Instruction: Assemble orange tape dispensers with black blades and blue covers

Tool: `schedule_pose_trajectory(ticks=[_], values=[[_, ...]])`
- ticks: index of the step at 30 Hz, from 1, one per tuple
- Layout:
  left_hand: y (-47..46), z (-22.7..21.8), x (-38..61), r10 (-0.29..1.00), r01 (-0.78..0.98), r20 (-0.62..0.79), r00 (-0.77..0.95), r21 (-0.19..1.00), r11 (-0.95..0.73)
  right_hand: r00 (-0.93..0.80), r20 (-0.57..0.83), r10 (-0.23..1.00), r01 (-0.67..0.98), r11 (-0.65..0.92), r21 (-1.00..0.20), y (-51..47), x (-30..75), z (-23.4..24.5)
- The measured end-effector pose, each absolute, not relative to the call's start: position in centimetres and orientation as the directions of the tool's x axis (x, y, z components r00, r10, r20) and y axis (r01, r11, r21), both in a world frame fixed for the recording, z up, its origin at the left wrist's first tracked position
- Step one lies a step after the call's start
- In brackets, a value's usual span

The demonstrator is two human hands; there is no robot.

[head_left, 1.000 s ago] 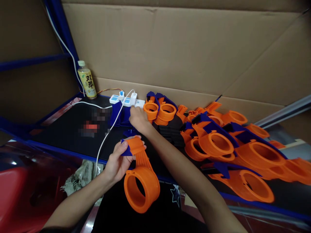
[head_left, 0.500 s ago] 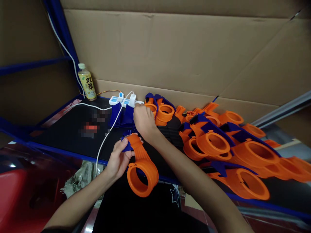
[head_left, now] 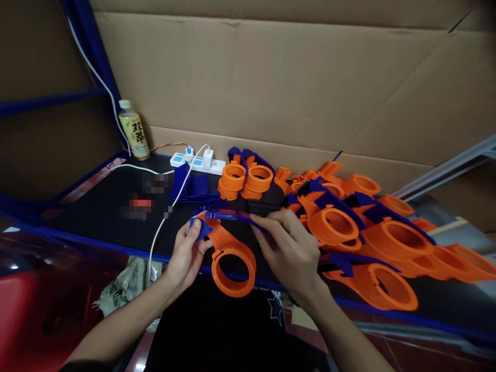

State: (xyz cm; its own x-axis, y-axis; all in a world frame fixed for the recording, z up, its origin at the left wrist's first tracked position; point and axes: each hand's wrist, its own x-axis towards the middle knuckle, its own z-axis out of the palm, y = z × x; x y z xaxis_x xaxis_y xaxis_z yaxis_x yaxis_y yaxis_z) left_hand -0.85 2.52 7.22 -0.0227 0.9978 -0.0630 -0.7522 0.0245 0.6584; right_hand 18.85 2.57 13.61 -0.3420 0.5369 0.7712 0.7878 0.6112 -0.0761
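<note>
My left hand is closed around the narrow end of an orange plastic tape dispenser, whose round ring hangs down to the right. A small blue part sits at that end, under my left thumb. My right hand pinches one end of a long blue plastic strip, blurred by motion. The strip's other end lies over the top of the dispenser; whether they touch I cannot tell. Behind the hands are stacks of flat blue parts and a stack of black pieces.
Many orange dispensers with blue parts are piled along the right of the black table. Two short stacks of them stand by a white power strip. A yellow-labelled bottle stands back left; a white cable crosses the table.
My right hand has moved from the blue stacks at the back towards me and to the right, and now holds a blue strip. The dispenser in my left hand has turned slightly.
</note>
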Motion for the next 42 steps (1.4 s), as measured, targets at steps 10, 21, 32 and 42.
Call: schedule_pose_trajectory(ticks=[10, 21, 32, 42], values=[[2.2, 7.1, 0.0, 0.998, -0.727, -0.051, 0.032, 0.684, 0.058, -0.376, 0.843, 0.385, 0.717, 0.697, 0.001, 0.3, 21.1, 11.6], [1.5, 7.0, -0.1, 0.999, -0.711, -0.048, 0.024, 0.701, 0.051, -0.377, 0.846, 0.377, 0.732, 0.681, 0.022, -0.6, 21.5, 10.2], [-0.2, 8.3, -1.4, 0.991, -0.647, 0.09, 0.097, 0.762, -0.006, -0.498, 0.388, 0.775, 0.552, 0.629, -0.548, -3.7, 22.4, 13.3], [-1.1, 8.5, -1.4, 0.86, -0.405, 0.414, 0.3, 0.871, -0.278, -0.259, 0.169, 0.951, 0.241, 0.233, -0.942, -3.1, 19.4, 13.3]])
